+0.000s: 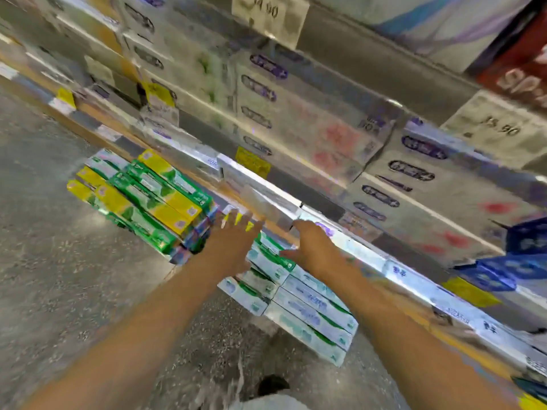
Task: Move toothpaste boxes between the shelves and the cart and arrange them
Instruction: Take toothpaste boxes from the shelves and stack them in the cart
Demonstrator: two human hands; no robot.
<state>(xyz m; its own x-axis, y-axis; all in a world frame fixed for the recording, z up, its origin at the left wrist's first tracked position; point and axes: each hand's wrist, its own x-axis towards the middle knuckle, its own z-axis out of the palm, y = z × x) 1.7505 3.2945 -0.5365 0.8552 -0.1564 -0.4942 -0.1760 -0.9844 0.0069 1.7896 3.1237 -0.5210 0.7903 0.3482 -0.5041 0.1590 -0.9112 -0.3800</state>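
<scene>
The view is blurred by motion. Both arms reach forward toward the shelf edge. My left hand (233, 241) is spread, fingers apart, over a stack of green-and-yellow toothpaste boxes (148, 196). My right hand (313, 247) sits at the shelf lip, fingers against a silver-white toothpaste box (260, 187) lying along the shelf front; whether it grips the box is unclear. A stack of white-and-green toothpaste boxes (307, 309) lies below and between my forearms. White boxes with purple logos (296, 113) fill the shelf above.
Price tags (251, 164) hang along the shelf rail (414, 279). Blue packs (503, 267) stand on the right of the shelf. Grey speckled floor (59, 232) spreads to the left. A dark shoe (272, 383) shows at the bottom.
</scene>
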